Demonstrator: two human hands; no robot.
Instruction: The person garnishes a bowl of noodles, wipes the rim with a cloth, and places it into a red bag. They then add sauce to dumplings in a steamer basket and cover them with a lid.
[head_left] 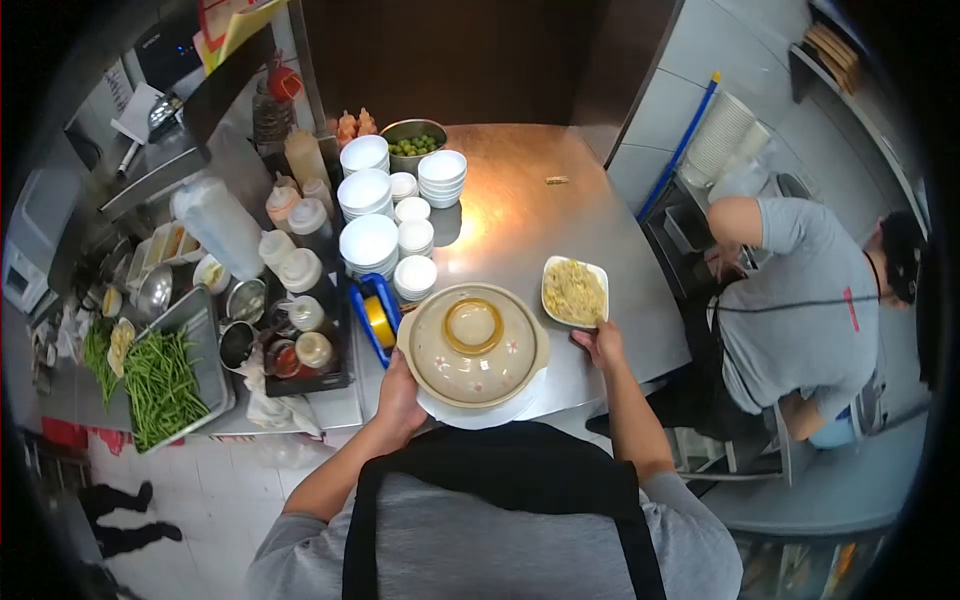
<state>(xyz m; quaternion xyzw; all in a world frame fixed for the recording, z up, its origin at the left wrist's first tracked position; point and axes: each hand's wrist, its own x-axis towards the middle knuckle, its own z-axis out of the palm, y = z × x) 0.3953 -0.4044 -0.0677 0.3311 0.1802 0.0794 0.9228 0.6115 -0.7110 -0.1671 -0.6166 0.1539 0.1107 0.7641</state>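
A lidded clay pot (430,365), beige with small pink flowers and a brown ring on its lid, stands on a white plate (525,400) at the counter's front edge. My left hand (399,395) is at the pot's left side, its fingers partly hidden by the pot and plate. To the right, my right hand (600,345) holds the near edge of a white square bowl (549,300) filled with pale yellow shredded food (575,290). The bowl rests on or just above the metal counter; which of the two is unclear.
Stacked white bowls (367,240), a blue tape dispenser (362,310) and a crate of bottles (325,380) stand left of the pot. Farther left lies a tray of green beans (165,385). A co-worker (800,300) bends over at the right. Green fruits fill a metal bowl (414,126) behind.
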